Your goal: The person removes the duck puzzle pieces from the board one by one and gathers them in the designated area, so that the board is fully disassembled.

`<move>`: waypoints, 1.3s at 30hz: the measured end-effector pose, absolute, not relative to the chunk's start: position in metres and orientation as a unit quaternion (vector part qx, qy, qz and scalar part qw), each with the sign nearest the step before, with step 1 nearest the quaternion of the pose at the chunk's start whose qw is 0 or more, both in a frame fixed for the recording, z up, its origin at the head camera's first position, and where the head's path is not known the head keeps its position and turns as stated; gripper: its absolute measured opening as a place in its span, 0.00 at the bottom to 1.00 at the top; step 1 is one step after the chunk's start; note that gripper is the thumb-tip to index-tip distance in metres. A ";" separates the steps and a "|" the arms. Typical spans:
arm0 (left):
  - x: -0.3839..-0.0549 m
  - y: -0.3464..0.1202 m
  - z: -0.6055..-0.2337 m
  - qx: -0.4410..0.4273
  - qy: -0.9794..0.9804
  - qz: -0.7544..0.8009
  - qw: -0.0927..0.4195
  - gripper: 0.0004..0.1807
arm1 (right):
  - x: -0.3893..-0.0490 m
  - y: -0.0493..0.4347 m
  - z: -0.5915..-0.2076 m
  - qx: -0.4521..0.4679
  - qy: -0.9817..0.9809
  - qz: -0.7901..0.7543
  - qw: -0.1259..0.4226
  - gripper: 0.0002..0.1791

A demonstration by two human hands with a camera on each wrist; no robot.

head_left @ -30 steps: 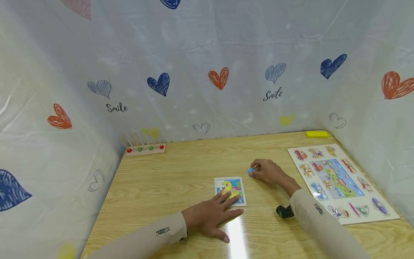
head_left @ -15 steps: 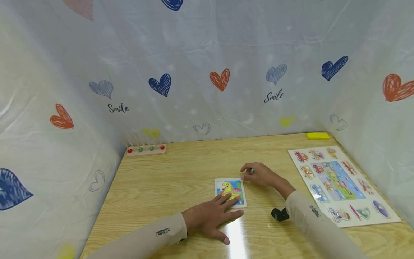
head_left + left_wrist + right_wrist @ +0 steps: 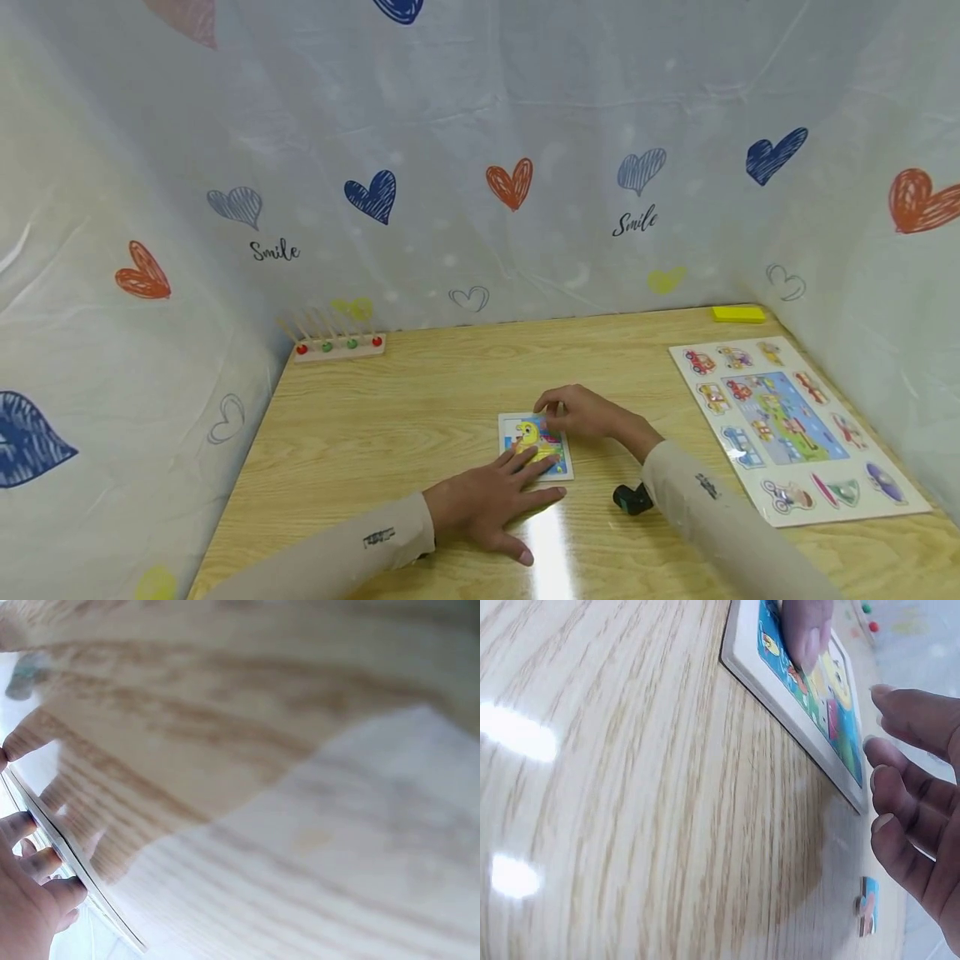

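A small white-framed picture puzzle [image 3: 567, 458] with a yellow animal on blue lies mid-table. My left hand [image 3: 495, 504] rests on its near part, fingers spread. In the left wrist view, left fingertips [image 3: 67, 891] lie over the puzzle's edge [image 3: 94, 894]. My right hand [image 3: 588, 412] is at the puzzle's far right corner, fingers bent, thumb and forefinger apart. From the right wrist, the right hand [image 3: 922, 780] shows nothing between its fingers. A small blue and pink puzzle piece [image 3: 868, 906] lies on the table near that hand; in the head view it is hidden.
A large vehicle puzzle board [image 3: 750, 487] lies at the right. A yellow block [image 3: 738, 314] sits in the far right corner. At far left stands a peg rack [image 3: 341, 348] with red and green beads. A black wrist device [image 3: 632, 500] hangs under the right sleeve.
My right hand has moved left from the blue piece, which was at its fingertips, to the puzzle's far right corner. My left hand has stayed on the puzzle.
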State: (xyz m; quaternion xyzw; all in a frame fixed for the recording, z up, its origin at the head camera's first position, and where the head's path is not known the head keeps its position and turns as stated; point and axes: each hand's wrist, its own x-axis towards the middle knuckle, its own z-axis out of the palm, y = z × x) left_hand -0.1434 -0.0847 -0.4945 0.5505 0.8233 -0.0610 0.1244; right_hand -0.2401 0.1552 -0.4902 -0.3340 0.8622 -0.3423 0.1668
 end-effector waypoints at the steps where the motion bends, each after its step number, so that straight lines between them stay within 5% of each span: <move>1: -0.143 -0.085 -0.495 0.553 0.822 -0.064 0.118 0.50 | -0.240 0.154 -0.490 -0.333 0.862 -0.341 0.171 0.12; 39: -0.145 -0.087 -0.497 0.557 0.820 -0.055 0.119 0.49 | -0.243 0.125 -0.490 -0.355 0.874 -0.262 0.206 0.14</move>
